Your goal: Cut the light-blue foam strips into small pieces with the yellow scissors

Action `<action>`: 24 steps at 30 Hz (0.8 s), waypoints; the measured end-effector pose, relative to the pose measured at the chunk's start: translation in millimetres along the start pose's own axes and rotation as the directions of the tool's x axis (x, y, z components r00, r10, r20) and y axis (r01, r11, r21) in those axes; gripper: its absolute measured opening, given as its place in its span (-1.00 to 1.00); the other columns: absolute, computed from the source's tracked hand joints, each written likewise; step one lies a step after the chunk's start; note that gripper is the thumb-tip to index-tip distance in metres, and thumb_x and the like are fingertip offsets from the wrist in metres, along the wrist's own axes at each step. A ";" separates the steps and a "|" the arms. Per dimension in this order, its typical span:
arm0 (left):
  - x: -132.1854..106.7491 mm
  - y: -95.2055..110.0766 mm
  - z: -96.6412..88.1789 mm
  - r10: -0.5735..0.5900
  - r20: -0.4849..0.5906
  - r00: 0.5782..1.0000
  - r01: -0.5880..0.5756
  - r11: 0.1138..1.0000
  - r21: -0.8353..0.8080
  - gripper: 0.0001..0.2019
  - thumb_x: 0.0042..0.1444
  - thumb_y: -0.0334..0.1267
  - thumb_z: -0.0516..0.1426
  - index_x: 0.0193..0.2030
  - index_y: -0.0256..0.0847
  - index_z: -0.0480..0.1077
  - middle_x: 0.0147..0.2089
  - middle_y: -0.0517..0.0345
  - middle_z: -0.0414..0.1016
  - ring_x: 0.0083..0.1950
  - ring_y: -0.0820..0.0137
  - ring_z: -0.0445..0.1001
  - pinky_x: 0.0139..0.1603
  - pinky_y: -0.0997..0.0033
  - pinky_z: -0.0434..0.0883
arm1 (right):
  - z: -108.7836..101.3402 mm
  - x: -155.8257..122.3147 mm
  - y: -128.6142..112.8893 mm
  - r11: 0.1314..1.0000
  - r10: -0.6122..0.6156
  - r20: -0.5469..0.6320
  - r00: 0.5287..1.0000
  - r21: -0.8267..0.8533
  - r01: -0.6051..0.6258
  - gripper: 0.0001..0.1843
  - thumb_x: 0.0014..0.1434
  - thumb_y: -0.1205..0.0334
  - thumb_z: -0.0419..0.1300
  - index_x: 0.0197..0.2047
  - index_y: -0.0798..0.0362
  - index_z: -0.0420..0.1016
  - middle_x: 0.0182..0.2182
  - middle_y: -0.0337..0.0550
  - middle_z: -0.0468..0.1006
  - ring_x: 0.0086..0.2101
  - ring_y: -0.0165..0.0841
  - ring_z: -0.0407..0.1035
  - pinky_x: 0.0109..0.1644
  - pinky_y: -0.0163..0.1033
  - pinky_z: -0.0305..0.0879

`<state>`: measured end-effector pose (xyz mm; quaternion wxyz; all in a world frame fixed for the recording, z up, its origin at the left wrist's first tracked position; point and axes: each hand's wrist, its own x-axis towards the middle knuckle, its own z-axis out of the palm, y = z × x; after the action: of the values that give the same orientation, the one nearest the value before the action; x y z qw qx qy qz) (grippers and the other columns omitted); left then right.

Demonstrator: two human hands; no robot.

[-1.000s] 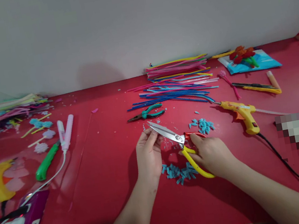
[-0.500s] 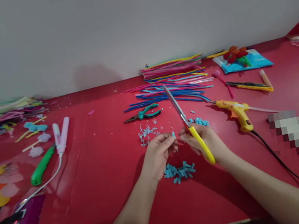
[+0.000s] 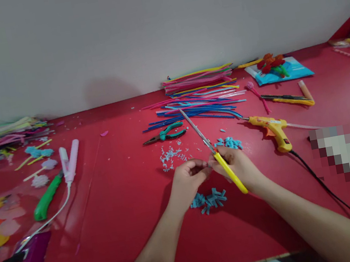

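Note:
In my right hand [image 3: 240, 167] is a pair of scissors [image 3: 227, 171] with yellow handles, the blades pointing up and to the left. My left hand [image 3: 190, 177] is closed in a pinch, its fingertips meeting those of my right hand. A tiny bit of blue pipe cleaner [image 3: 208, 165] barely shows between them. Below my hands is a pile of short blue pipe cleaner pieces [image 3: 212, 200]. Just beyond my right hand sits a second cluster of small blue pieces [image 3: 232, 143]. Pale blue fluffy clippings [image 3: 170, 155] are scattered beyond my left hand.
Teal-handled pliers [image 3: 164, 133] lie before long pipe cleaners [image 3: 200, 110]. A yellow glue gun [image 3: 271, 127] and its cord are at right, near a blue packet [image 3: 296, 69]. On the left are a pink straightener [image 3: 72, 162], a green-handled tool [image 3: 48, 197] and a purple power strip [image 3: 37, 259].
My hands have come together at the fingertips, and the blue piece is now mostly hidden. The scissors have tilted further left. The whole view has shifted slightly.

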<state>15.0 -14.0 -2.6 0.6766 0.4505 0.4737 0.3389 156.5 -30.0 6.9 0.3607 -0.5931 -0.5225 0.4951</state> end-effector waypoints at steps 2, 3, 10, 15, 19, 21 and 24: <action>-0.1 -1.2 -0.2 0.030 0.003 1.000 -0.030 0.999 0.019 -0.87 -0.19 -0.28 0.19 -0.45 -0.26 0.39 -0.50 0.18 0.40 -0.46 0.48 0.35 -0.39 0.47 0.28 | 0.0 1.0 2.2 0.996 -0.052 -0.007 0.999 -0.071 0.051 -0.90 -0.07 0.24 0.04 -0.50 0.06 0.17 -0.65 -0.37 0.19 -0.60 -0.53 0.09 -0.55 -0.42 0.02; 0.0 -1.3 -0.7 0.042 0.006 0.999 -0.042 0.999 0.012 -0.89 -0.18 -0.29 0.18 -0.46 -0.26 0.40 -0.51 0.18 0.40 -0.47 0.48 0.34 -0.40 0.48 0.28 | -1.0 1.1 2.9 0.991 -0.073 -0.009 0.997 -0.117 0.072 -0.89 -0.06 0.21 0.04 -0.50 0.06 0.18 -0.62 -0.35 0.20 -0.58 -0.52 0.10 -0.54 -0.41 0.02; 4.9 4.5 -11.6 0.039 -0.171 0.984 -0.087 0.956 -0.281 -0.88 -0.20 -0.38 0.20 -0.46 -0.28 0.34 -0.53 0.25 0.34 -0.53 0.57 0.31 -0.44 0.55 0.26 | -16.1 -5.6 2.4 0.678 -0.147 0.033 0.989 -0.724 0.125 -0.67 -0.01 -0.08 0.00 -0.38 0.04 0.22 -0.64 -0.30 0.30 -0.61 -0.46 0.16 -0.53 -0.38 -0.08; 8.4 7.9 -21.2 0.052 -0.237 0.970 -0.148 0.900 -0.411 -0.93 -0.16 -0.41 0.15 -0.50 -0.29 0.31 -0.51 0.25 0.32 -0.53 0.61 0.29 -0.49 0.62 0.23 | -13.4 -10.1 5.8 0.451 -0.144 0.110 0.983 -0.877 0.164 -0.51 0.04 -0.22 -0.17 -0.33 0.06 0.21 -0.59 -0.18 0.41 -0.58 -0.37 0.27 -0.54 -0.32 -0.14; 9.0 10.6 -25.5 0.072 -0.301 0.951 -0.194 0.896 -0.399 -0.94 -0.16 -0.42 0.15 -0.47 -0.31 0.34 -0.50 0.22 0.33 -0.53 0.61 0.28 -0.50 0.62 0.23 | -9.1 -10.4 8.9 0.386 -0.141 0.141 0.980 -0.904 0.185 -0.53 0.08 -0.19 -0.20 -0.35 0.07 0.20 -0.59 -0.17 0.41 -0.58 -0.36 0.30 -0.54 -0.29 -0.19; 8.8 11.1 -26.6 0.086 -0.315 0.945 -0.212 0.896 -0.390 -0.95 -0.16 -0.43 0.14 -0.47 -0.32 0.35 -0.51 0.22 0.34 -0.53 0.61 0.28 -0.49 0.62 0.23 | -8.4 -10.5 9.9 0.368 -0.143 0.159 0.977 -0.908 0.202 -0.55 0.09 -0.16 -0.19 -0.35 0.07 0.20 -0.58 -0.16 0.42 -0.57 -0.37 0.31 -0.54 -0.28 -0.20; 8.6 11.0 -27.6 0.092 -0.319 0.943 -0.219 0.896 -0.387 -0.96 -0.16 -0.42 0.14 -0.49 -0.31 0.35 -0.54 0.24 0.33 -0.54 0.61 0.27 -0.49 0.61 0.22 | -8.4 -11.0 10.6 0.350 -0.158 0.178 0.971 -0.910 0.224 -0.57 0.09 -0.14 -0.18 -0.34 0.07 0.19 -0.57 -0.15 0.44 -0.56 -0.37 0.31 -0.54 -0.28 -0.20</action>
<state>-8.7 5.6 0.6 0.6499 0.2770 0.4472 0.5486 167.8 -42.1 1.2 0.0075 -0.6129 -0.7849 0.0905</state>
